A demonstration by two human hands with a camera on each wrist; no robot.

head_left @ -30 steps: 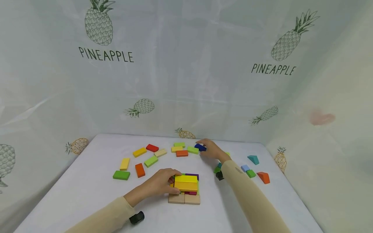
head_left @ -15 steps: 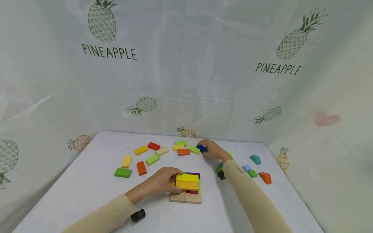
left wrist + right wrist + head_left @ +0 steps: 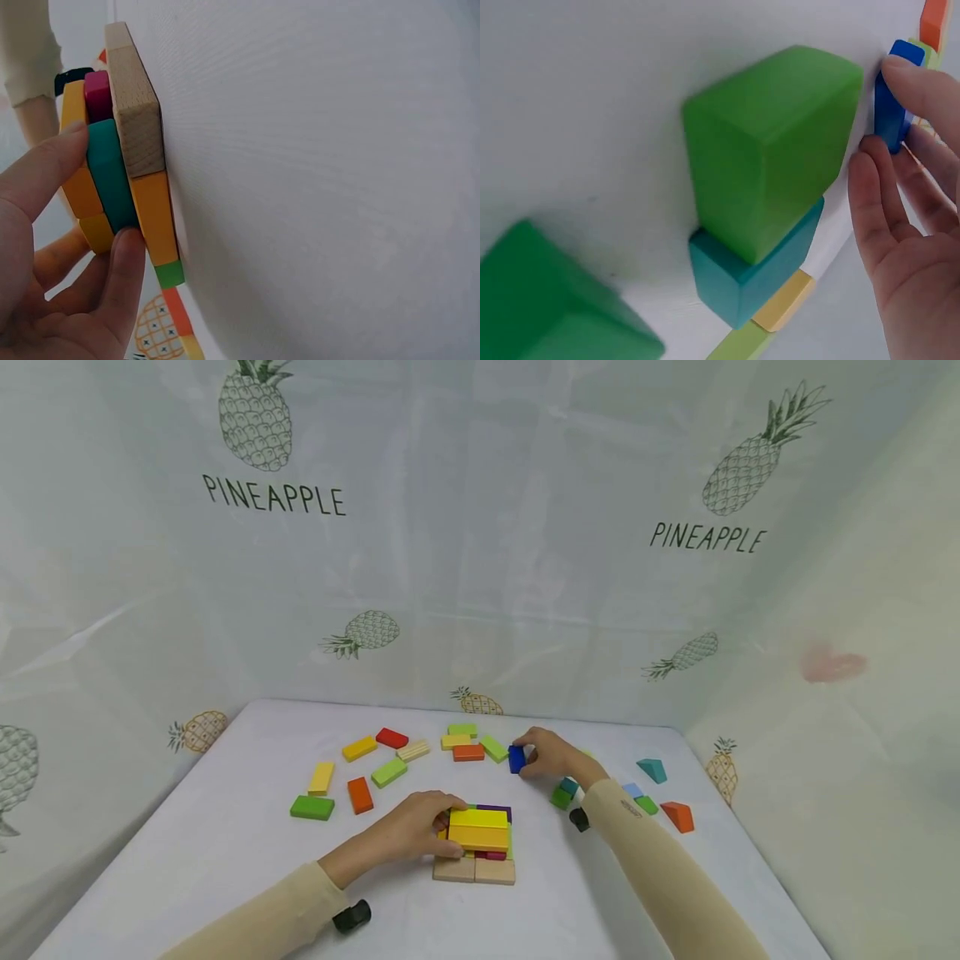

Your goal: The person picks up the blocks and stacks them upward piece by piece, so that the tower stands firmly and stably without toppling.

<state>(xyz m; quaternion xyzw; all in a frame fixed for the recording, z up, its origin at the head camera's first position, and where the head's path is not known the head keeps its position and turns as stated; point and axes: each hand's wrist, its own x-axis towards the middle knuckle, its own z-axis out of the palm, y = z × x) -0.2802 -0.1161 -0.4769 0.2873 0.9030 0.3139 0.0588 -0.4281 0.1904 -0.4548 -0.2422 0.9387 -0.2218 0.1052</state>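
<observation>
In the head view my left hand grips the left side of a low stack of wooden blocks, by the two yellow blocks on top. The left wrist view shows its thumb on a yellow-orange block and a fingertip against a teal block in the layer below. Plain wood blocks form part of the bottom layer. Toward the back of the table, my right hand pinches a blue block between thumb and fingers. The right wrist view shows that blue block close over the cloth.
A lime block lies just left of the blue one. Green and teal blocks sit near the right wrist. Loose coloured blocks spread behind and left of the stack. An orange triangular block lies at the right. A pineapple-print curtain hangs behind.
My right hand has turned the blue block from crosswise to lengthwise and drawn it slightly nearer. The lime block beside it has turned too. My left hand stays on the stack.
</observation>
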